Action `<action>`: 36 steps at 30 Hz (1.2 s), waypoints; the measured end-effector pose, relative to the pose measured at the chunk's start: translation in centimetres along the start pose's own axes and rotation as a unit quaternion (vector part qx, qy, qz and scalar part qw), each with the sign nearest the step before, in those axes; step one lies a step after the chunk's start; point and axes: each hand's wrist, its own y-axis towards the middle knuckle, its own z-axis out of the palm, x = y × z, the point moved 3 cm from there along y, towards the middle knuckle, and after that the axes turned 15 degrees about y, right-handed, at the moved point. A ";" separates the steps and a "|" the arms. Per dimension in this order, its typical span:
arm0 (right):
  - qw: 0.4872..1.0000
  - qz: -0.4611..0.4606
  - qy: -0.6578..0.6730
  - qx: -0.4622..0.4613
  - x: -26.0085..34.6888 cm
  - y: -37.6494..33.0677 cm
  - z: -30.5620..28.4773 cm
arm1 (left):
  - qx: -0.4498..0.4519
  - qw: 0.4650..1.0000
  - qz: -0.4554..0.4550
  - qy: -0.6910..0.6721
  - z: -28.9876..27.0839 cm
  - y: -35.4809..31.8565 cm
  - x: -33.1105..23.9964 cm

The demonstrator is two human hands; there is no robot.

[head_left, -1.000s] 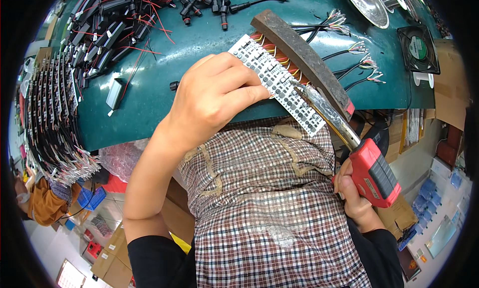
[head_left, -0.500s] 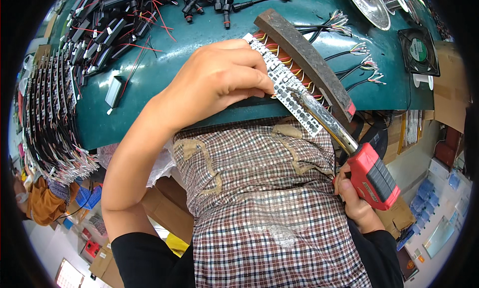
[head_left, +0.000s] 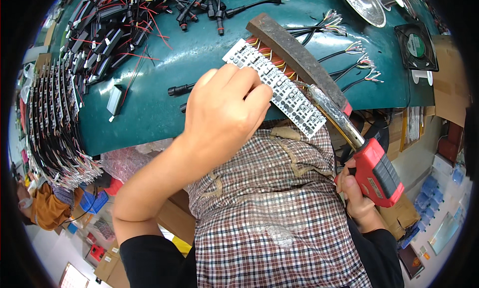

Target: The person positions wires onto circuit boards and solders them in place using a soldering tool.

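Observation:
My right hand (head_left: 360, 200) grips a soldering gun (head_left: 376, 173) with a red and black handle. Its long barrel, wrapped in a silvery covering, slants up left, the tip close to the far edge of a white circuit board panel (head_left: 294, 103). Curled over the panel's near side is my left hand (head_left: 224, 108), fingers pressed together; what they pinch is hidden beneath them. A dark heavy bar (head_left: 299, 58) lies along the panel's far side. Coloured wires (head_left: 272, 56) run between bar and panel, and black cables with stripped ends (head_left: 357, 63) stick out beyond the bar.
Piled at the back left are black connector cables and housings with red wires (head_left: 107, 33). Bundled wired strips (head_left: 55, 118) hang over the table's left edge. A single housing (head_left: 115, 101) lies nearer. At the right stand a fan (head_left: 415, 48) and a metal dish (head_left: 366, 6).
My left hand has moved down and toward me, uncovering the panel's upper left end and black connectors on the table. The soldering gun has shifted slightly right relative to the panel.

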 end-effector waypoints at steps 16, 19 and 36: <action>0.999 -0.006 0.049 -0.017 0.2 0.4 0.5 | -0.050 0.980 -0.164 -0.098 1.2 -1.5 -1.7; 0.998 0.001 0.053 -0.012 0.2 0.3 0.6 | -0.066 0.988 -0.117 -0.077 1.4 -1.8 -1.3; 0.998 -0.006 0.056 -0.010 -0.3 0.3 0.4 | -0.099 0.993 -0.059 -0.020 1.4 -2.3 -1.2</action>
